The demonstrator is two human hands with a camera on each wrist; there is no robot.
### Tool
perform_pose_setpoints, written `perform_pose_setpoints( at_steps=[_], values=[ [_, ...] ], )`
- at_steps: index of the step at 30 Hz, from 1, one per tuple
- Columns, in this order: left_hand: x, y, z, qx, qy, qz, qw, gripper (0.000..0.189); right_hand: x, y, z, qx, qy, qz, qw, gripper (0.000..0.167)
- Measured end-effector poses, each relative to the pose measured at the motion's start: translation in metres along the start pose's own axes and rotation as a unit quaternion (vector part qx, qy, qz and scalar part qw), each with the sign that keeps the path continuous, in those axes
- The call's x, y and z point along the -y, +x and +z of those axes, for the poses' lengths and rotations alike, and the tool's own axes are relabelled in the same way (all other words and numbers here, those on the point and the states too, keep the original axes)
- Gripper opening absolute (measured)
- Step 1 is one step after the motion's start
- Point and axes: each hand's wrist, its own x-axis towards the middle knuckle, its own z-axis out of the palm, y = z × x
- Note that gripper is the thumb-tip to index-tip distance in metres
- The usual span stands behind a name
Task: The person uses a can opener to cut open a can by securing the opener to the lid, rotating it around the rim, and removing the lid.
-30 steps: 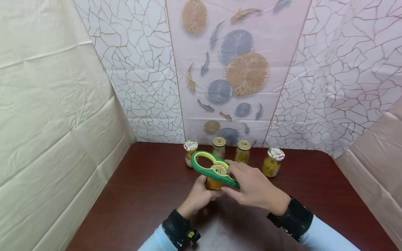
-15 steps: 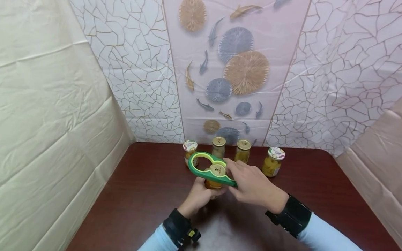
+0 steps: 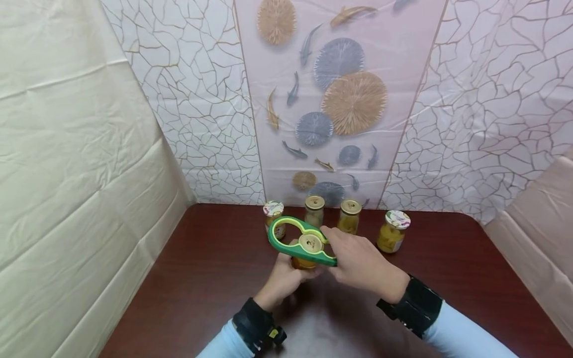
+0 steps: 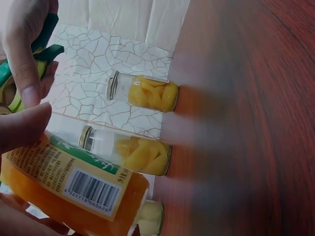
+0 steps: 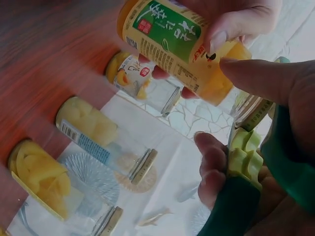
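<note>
My left hand (image 3: 283, 279) grips a glass jar (image 5: 172, 46) of orange fruit with a yellow and green label, held above the table and slightly tilted. My right hand (image 3: 364, 263) holds the handles of a green jar opener (image 3: 279, 244) lined in lighter yellow-green. The jar's gold lid (image 3: 311, 242) sits between the opener's two arms, in its inner notch. In the right wrist view, the toothed lining (image 5: 244, 155) touches the side of the lid, and my right thumb lies near the jar's neck. The left hand's palm side is hidden.
Behind my hands stand a jar with a patterned lid (image 3: 273, 209), two gold-lidded jars (image 3: 315, 211) (image 3: 349, 219) and, farther right, another patterned-lid jar (image 3: 392, 233). They stand on the dark red table (image 3: 215, 278), near its back edge. A patterned curtain (image 3: 215, 99) hangs behind.
The opener has moved slightly left and lower, and the lid now lies between its arms. My right fingers and thumb have drawn in around the handles. The left hand stays nearly still with the jar.
</note>
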Motion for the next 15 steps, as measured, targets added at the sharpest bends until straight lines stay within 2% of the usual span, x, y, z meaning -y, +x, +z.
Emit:
perform_pose_setpoints(
  at_steps=[5,9,12,15],
  values=[
    [0.004,0.001,-0.001,0.006,0.026,0.023,0.9994,0.057,0.003,0.002,0.001,0.022,-0.003,0.036,0.9991,0.073],
    [0.008,0.000,0.000,0.013,0.031,0.040,0.9986,0.058,0.004,0.004,0.001,0.041,0.000,0.049,0.9980,0.064],
    [0.010,0.001,0.001,0.014,0.020,0.030,0.9993,0.062,0.004,0.005,0.000,0.052,0.002,0.047,0.9975,0.056],
    [0.012,0.003,0.003,0.013,0.002,0.022,0.9997,0.066,0.005,0.006,-0.001,0.062,0.000,0.043,0.9971,0.054]
  ],
)
